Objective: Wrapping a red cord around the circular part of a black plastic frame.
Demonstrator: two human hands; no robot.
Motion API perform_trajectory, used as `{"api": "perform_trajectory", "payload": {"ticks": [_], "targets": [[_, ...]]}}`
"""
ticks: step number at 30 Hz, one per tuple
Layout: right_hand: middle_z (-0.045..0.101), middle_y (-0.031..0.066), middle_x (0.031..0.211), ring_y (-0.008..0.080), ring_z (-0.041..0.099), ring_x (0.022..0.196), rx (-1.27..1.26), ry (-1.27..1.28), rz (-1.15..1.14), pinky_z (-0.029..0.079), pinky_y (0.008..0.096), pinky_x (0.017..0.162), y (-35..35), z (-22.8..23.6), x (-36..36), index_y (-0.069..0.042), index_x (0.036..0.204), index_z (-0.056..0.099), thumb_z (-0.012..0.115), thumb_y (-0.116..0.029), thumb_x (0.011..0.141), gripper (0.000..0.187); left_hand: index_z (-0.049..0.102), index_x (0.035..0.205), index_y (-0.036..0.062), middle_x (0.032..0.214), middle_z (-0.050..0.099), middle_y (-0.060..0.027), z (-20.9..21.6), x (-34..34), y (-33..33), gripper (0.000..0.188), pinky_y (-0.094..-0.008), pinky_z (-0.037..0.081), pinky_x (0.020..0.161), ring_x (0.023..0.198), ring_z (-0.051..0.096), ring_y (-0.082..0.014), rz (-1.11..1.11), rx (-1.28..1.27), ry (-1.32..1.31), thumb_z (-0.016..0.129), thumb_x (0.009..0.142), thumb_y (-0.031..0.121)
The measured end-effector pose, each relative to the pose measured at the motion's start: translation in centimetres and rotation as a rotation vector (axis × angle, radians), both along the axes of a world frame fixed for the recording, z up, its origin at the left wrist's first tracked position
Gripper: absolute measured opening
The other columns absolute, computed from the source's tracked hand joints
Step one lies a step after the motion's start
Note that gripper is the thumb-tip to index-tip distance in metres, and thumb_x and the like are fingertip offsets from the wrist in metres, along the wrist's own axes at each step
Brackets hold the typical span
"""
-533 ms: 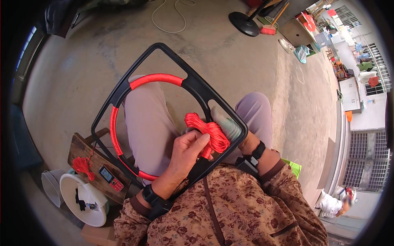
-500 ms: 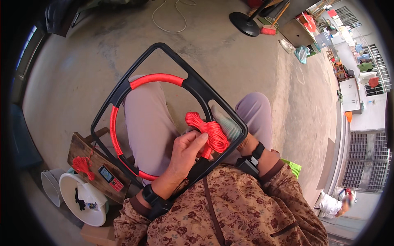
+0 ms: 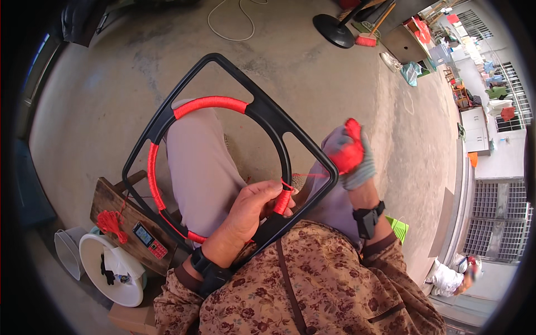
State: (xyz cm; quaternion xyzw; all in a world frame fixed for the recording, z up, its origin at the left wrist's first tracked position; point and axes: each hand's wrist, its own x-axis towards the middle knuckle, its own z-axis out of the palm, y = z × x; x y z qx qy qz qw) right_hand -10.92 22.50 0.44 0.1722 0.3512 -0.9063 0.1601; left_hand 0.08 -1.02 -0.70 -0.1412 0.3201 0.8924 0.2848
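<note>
A black frame (image 3: 162, 123), squarish outside with a round ring inside, rests tilted across my lap. Red cord is wound tightly round several stretches of the ring. My bare left hand (image 3: 257, 204) pinches the ring at the right-hand winding (image 3: 283, 201), thumb on top and fingertips showing beneath. Outside the frame's right corner, my right hand (image 3: 362, 166), in a grey glove, is closed round a bundle of red cord (image 3: 347, 159), slightly blurred. From this bundle a thin red strand (image 3: 310, 175) runs to the winding beside my left thumb.
To my left, a wooden stool (image 3: 114, 195) carries another red cord bundle (image 3: 111, 224) and a mobile phone (image 3: 149, 240). A white basin (image 3: 89, 282) and a grey bucket (image 3: 68, 258) stand beside it. A broom (image 3: 365, 40) and a round black base (image 3: 333, 30) are farther off.
My right hand has swung out to the right with the cord bundle, from inside the frame to beyond its corner, drawing the strand out. My left hand stays on the ring.
</note>
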Motion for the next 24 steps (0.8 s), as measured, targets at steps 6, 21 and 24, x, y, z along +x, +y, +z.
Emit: {"api": "perform_trajectory", "payload": {"ticks": [6,21,24], "targets": [[0.049,-0.0017,0.065,0.0102,0.045,0.050,-0.256,0.054,0.382,0.041,0.0283,0.050,5.3,0.2,3.9,-0.011,0.099,0.051,0.039,-0.049,0.096,0.040,0.061,0.091,-0.0002,0.075,0.064,-0.0091,0.2,-0.5,0.3,0.027,-0.0255,0.051,0.063,0.063,0.062,-0.0139,-0.029,-0.100,0.015,0.054,0.094,0.026],[0.063,0.0066,0.106,0.0139,0.058,0.098,0.498,0.214,0.764,0.048,0.0283,0.083,-2.1,0.2,2.8,-0.002,0.123,0.053,0.074,-0.015,0.077,0.053,0.056,0.088,0.0013,0.078,0.065,-0.0097,0.6,-0.4,0.0,0.017,-0.0246,0.052,0.060,0.062,0.063,-0.0133,0.072,-0.174,0.162,0.055,0.094,0.017],[0.062,0.0053,0.104,0.0133,0.058,0.096,0.208,0.212,0.728,0.047,0.0282,0.084,-5.0,1.7,1.1,-0.001,0.124,0.052,0.073,-0.015,0.077,0.053,0.057,0.091,0.0029,0.076,0.064,-0.0072,1.0,0.1,0.6,0.012,-0.0245,0.052,0.059,0.061,0.062,-0.0132,0.084,-0.133,0.172,0.056,0.092,0.015]]}}
